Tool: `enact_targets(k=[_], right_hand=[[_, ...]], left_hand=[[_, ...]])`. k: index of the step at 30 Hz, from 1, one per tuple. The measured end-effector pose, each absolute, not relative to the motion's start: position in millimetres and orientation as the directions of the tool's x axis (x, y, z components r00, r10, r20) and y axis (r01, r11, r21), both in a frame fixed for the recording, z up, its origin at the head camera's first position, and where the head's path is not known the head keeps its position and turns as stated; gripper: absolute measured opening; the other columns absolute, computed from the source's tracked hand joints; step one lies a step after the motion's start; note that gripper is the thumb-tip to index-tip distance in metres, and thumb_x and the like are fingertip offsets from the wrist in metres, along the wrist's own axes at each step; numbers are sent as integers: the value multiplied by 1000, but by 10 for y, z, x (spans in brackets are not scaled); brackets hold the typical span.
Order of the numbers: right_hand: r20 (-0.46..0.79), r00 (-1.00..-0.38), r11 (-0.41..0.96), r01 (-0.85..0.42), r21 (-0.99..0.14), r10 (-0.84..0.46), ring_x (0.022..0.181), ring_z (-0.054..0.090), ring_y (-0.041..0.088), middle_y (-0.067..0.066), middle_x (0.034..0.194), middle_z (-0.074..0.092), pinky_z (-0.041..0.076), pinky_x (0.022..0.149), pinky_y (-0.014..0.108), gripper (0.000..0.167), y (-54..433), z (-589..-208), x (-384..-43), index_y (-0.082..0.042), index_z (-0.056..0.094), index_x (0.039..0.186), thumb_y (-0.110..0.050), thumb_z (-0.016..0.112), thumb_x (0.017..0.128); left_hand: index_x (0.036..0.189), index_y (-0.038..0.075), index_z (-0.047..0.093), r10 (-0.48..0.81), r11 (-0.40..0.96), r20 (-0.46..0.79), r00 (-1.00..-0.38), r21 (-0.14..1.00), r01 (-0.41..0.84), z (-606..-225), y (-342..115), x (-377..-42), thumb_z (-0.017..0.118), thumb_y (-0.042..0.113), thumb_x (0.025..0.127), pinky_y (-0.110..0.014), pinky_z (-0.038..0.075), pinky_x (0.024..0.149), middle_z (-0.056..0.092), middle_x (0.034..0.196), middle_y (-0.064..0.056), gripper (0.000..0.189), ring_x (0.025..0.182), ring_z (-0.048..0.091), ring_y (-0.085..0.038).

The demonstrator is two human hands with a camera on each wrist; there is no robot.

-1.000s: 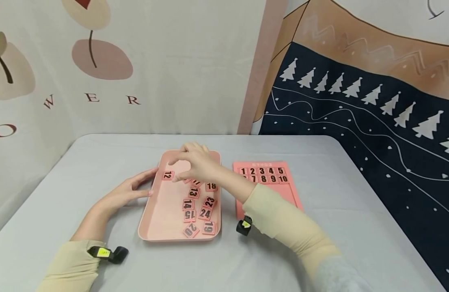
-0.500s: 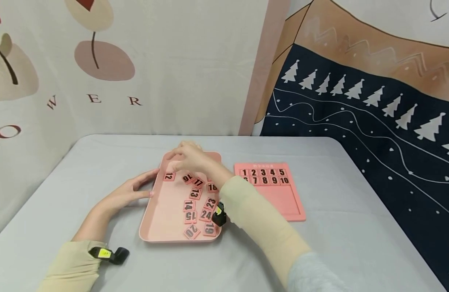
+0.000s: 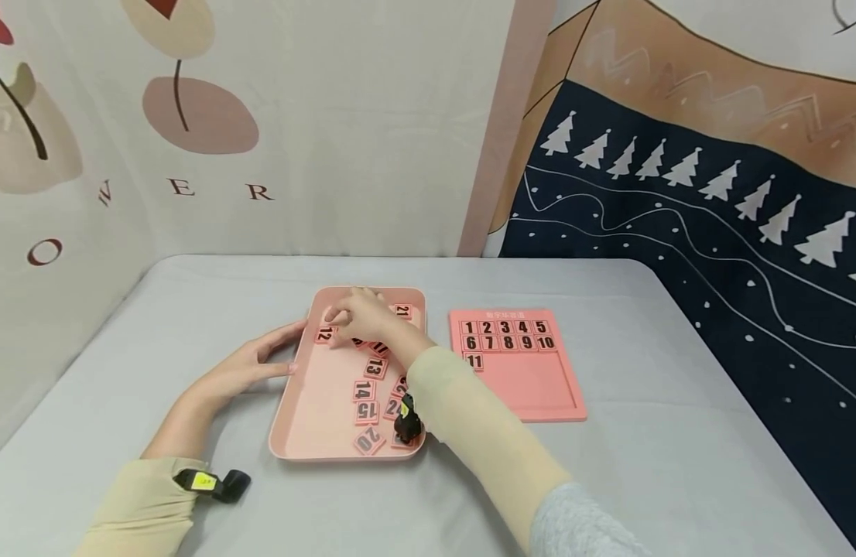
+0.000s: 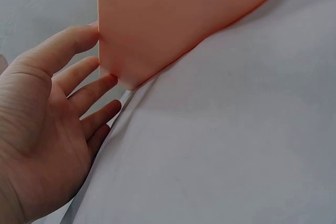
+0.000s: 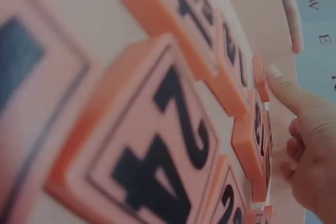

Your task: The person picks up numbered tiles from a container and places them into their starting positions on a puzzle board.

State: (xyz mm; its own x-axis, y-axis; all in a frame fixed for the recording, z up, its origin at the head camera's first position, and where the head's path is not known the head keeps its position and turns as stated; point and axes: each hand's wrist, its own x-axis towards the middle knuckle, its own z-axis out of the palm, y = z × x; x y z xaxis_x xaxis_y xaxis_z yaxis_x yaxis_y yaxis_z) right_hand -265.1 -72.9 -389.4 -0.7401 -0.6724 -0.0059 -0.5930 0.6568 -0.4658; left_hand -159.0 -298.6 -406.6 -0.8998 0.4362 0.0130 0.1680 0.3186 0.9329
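A pink tray (image 3: pixel 278 433) holds loose pink number tiles, 12 through 15 and 20 among them. My left hand (image 3: pixel 236 375) rests against its left side, thumb at the rim; in the left wrist view the fingers (image 4: pixel 86 95) stay spread beside the tray's outer wall. My right hand (image 3: pixel 365 316) reaches over the upper part of the tray. Its thumb and index finger are at tile 12 (image 3: pixel 325 334), which lies in the tray. In the right wrist view the thumb (image 5: pixel 281 85) meets a tile's edge; the index finger is hidden.
A pink number board (image 3: pixel 532 387) lies right of the tray, tiles 1 to 11 set in its upper rows. Tile 24 (image 5: pixel 163 140) is large in the right wrist view. Printed curtains (image 3: pixel 365 139) hang behind the grey-covered table (image 3: pixel 679 433).
My right hand has come down from above the tray to tile 12, and its forearm has swung left, uncovering the board and tile 11. The left hand keeps its place.
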Motion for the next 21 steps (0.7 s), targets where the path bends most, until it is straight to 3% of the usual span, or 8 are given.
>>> enact_targets(k=[11, 21], right_hand=[[10, -760, 690, -595, -411, -650, 114, 40, 13, -10, 115, 52, 26, 98, 30, 34, -711, -3961, -2642, -31, 71, 101, -50, 78, 75], [38, -744, 675, -626, -391, -668, 109, 41, 11, -9, 111, 52, 28, 95, 32, 34, -633, -3930, -2628, -29, 70, 109, -47, 75, 80]], left_hand=[[150, 3, 28, 428, 330, 4, -904, 930, 160, -4092, -2999, -1607, 64, 10, 92, -9, 25, 99, 27, 153, -17, 68, 140, 17, -34], [150, 3, 29, 424, 333, 6, -906, 929, 162, -4119, -2974, -1623, 65, 12, 91, -9, 25, 99, 27, 153, -16, 69, 140, 18, -32]])
